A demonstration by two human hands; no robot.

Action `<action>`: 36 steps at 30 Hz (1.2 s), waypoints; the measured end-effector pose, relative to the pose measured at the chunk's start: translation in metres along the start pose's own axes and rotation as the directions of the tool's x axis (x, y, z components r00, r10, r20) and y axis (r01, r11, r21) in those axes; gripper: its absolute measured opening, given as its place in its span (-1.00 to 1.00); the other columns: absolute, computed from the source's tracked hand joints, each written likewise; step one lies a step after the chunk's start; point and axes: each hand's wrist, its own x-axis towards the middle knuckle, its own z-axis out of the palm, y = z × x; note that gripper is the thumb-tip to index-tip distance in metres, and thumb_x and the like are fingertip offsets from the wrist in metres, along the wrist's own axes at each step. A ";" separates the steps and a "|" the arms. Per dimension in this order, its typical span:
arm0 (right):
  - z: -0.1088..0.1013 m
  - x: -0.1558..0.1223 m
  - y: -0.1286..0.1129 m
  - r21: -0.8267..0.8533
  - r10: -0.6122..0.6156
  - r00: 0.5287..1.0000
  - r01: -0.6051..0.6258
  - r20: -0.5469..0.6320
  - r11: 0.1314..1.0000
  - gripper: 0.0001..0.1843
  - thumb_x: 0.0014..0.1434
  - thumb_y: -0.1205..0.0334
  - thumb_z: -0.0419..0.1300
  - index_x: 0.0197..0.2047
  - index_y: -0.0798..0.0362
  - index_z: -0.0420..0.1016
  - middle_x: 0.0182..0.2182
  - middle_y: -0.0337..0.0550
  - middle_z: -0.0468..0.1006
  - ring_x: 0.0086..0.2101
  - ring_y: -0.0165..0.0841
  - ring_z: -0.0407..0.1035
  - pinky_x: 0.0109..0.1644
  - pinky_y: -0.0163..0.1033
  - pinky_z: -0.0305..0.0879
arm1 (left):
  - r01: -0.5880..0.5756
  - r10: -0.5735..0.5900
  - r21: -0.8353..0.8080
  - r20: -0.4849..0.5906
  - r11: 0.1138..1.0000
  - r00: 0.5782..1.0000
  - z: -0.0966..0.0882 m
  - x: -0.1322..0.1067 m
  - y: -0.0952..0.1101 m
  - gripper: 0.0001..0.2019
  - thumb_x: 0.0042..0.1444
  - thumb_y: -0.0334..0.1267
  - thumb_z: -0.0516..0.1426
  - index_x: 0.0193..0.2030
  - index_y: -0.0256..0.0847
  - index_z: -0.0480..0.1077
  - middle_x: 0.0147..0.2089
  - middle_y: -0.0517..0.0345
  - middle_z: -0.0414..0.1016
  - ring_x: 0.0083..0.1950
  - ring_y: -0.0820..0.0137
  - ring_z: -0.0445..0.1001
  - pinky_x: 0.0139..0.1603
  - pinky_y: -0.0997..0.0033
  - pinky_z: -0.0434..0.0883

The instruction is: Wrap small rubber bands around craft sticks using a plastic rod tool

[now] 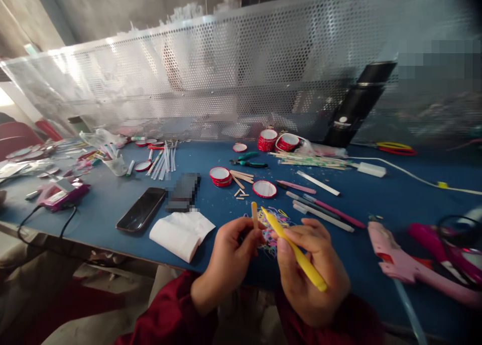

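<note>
Yellow marker (304,263) in right hand (324,265)

A: Ahead of the left hand (233,244) and right hand (314,264)?
B: Obstructed. Threads (273,234) just beyond, then lid (264,189); mesh (211,84) walls off the rear.
A: Left?
B: Paper (181,234), then phone (141,209). Bare table (100,189) left of the phone.
A: Right?
B: Pens (324,216) lie across forward-right. Past them, open surface, bounded by cable (461,189) behind, glue gun (399,267) nearer.
</note>
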 end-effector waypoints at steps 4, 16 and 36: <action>0.000 0.000 -0.003 -0.004 0.011 1.000 -0.011 -0.001 1.000 -0.81 0.27 0.44 0.26 -0.08 0.03 0.49 -0.32 -0.21 0.65 -0.32 -0.31 0.59 0.19 0.08 0.42 | -0.003 0.003 -0.002 0.002 1.000 1.000 0.000 0.000 0.003 -0.75 0.33 -0.12 0.20 -0.23 -0.30 0.52 -0.36 0.14 0.50 -0.46 0.52 0.33 -0.44 0.55 0.30; 0.002 0.004 -0.004 -0.039 -0.004 1.000 0.004 0.011 0.999 -0.81 0.28 0.45 0.26 -0.08 0.02 0.48 -0.30 -0.23 0.65 -0.32 -0.33 0.58 0.15 0.01 0.41 | -0.023 0.023 0.028 0.005 0.999 1.000 0.000 0.000 0.002 -0.75 0.32 -0.13 0.19 -0.16 -0.30 0.57 -0.37 0.15 0.50 -0.47 0.52 0.33 -0.45 0.54 0.30; 0.003 0.004 -0.004 -0.083 -0.009 1.000 0.011 0.022 0.996 -0.81 0.28 0.41 0.27 -0.07 -0.02 0.47 -0.30 -0.23 0.66 -0.31 -0.30 0.58 0.13 0.04 0.44 | -0.033 0.033 0.022 0.024 0.999 0.999 -0.001 -0.002 0.002 -0.75 0.34 -0.13 0.18 -0.19 -0.29 0.55 -0.37 0.15 0.48 -0.46 0.52 0.31 -0.44 0.54 0.28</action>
